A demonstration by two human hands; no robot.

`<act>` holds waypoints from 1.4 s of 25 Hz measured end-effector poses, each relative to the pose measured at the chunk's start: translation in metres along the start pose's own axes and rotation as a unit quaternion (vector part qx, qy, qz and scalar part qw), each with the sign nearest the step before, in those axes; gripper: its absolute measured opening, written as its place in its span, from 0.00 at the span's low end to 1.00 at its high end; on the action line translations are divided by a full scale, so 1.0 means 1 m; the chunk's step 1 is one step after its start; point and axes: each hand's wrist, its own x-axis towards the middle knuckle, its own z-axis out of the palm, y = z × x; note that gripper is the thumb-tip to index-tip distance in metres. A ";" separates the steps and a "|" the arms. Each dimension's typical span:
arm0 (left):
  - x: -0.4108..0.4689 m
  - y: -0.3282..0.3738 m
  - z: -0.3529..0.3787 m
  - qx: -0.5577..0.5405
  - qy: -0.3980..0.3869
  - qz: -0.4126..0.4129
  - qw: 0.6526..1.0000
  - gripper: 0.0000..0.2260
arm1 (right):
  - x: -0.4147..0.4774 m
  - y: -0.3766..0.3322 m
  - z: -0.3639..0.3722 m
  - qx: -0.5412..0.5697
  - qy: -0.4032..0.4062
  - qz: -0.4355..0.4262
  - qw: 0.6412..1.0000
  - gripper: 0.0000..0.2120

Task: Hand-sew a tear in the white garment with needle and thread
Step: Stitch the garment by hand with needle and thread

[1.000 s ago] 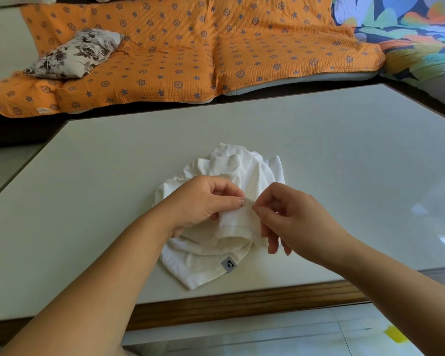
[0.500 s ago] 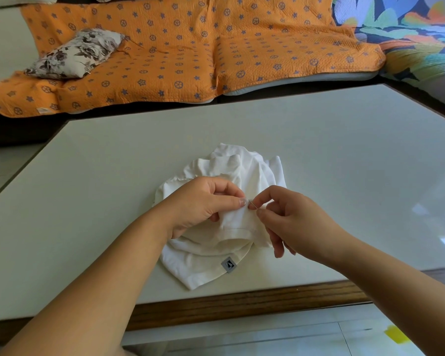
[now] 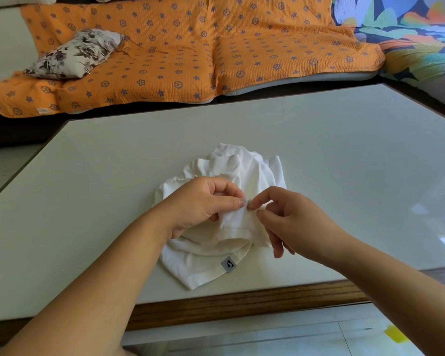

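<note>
1. White garment (image 3: 216, 263) sits bunched up in the lower middle of the frame, on the pale worktop (image 3: 113, 176) near its front edge, with a small grey label (image 3: 228, 264) facing up.
2. Left hand (image 3: 203, 204) is curled over the cloth, thumb and fingers pinching a fold at its middle.
3. Right hand (image 3: 293, 222) pinches a thin needle (image 3: 252, 205) between thumb and forefinger, right beside the left thumb.
4. Honestly can't tell if the tip is already in the fabric, it's too fine.
5. Across the top of the frame there's an orange blanket (image 3: 190, 47), with a floral pillow (image 3: 75, 53) at upper left.

Bright daylight, right-side glare, wide-angle distortion
</note>
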 end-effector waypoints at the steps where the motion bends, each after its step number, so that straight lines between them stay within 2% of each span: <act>1: -0.001 0.001 0.000 0.004 0.001 0.002 1.000 0.02 | 0.000 0.000 0.000 0.001 0.001 0.002 1.000 0.10; 10: -0.004 0.004 0.010 0.097 0.042 0.062 0.992 0.02 | 0.004 0.002 0.009 0.023 0.024 0.018 0.999 0.05; 15: -0.003 0.002 0.010 0.083 0.066 0.055 0.993 0.02 | 0.005 0.003 0.010 0.060 0.038 0.021 0.997 0.05; 24: -0.004 0.005 0.019 0.137 0.061 0.076 0.986 0.10 | 0.007 0.001 0.010 0.215 0.027 0.049 0.975 0.04; 30: -0.002 0.005 0.018 0.112 0.062 0.074 0.989 0.08 | 0.006 -0.002 0.011 0.206 0.058 0.044 0.976 0.04; 35: -0.002 0.006 0.015 0.090 0.071 0.073 0.991 0.05 | 0.012 -0.001 0.000 0.127 0.100 0.040 0.986 0.05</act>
